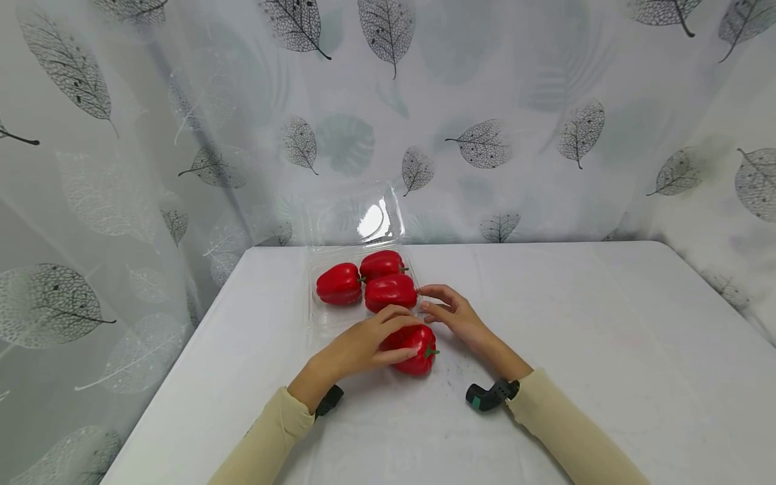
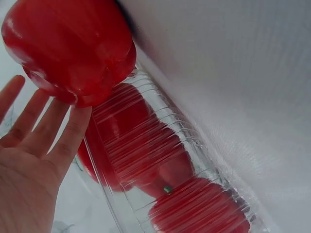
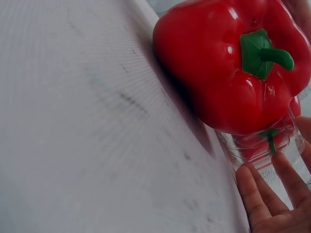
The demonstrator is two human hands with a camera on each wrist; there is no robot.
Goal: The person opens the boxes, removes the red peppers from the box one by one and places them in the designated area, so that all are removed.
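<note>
A red bell pepper [image 1: 418,359] with a green stem lies on the table in front of a clear plastic box [image 1: 327,323]. My left hand [image 1: 358,343] is spread over this pepper, thumb on the near side. In the left wrist view the fingers [image 2: 58,128] look fairly straight, with some tips at the pepper's underside. My right hand [image 1: 457,316] is at the box's right edge, its fingers loosely bent. Whether they touch the box I cannot tell. Inside the box lie three more red peppers: one on the left [image 1: 339,284], one behind [image 1: 382,264] and one in front [image 1: 391,292].
The box's clear lid [image 1: 354,215] stands raised at the back, against a leaf-patterned curtain [image 1: 533,135]. A white cloth covers the table [image 1: 576,316]. A small dark camera [image 1: 490,395] is strapped to the right wrist.
</note>
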